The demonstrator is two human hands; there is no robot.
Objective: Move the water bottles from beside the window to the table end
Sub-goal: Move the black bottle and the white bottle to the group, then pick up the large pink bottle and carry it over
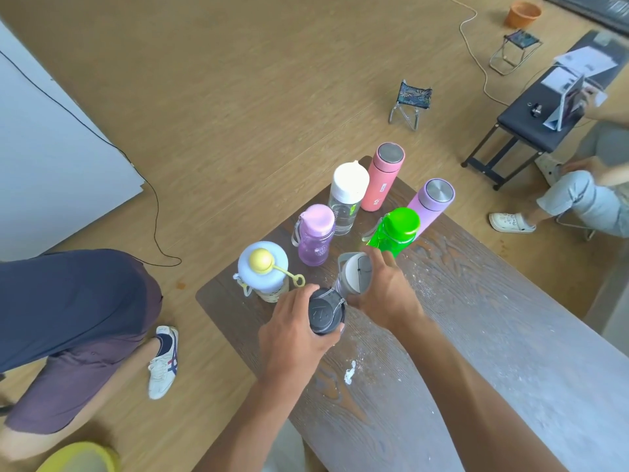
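At the far end of the worktop [476, 318], the left hand [296, 332] grips a black-capped bottle [326, 311], and the right hand [388, 291] grips a grey-capped bottle [354, 272] just beside it. Six more bottles [316, 235] stand just beyond both hands.

We see eight capped bottles clustered mid-frame at the table end: six standing upright, including pink [382, 178], lilac [429, 202], green [394, 231], plus a black-lidded [325, 311] and a grey-lidded one [355, 274], both held.
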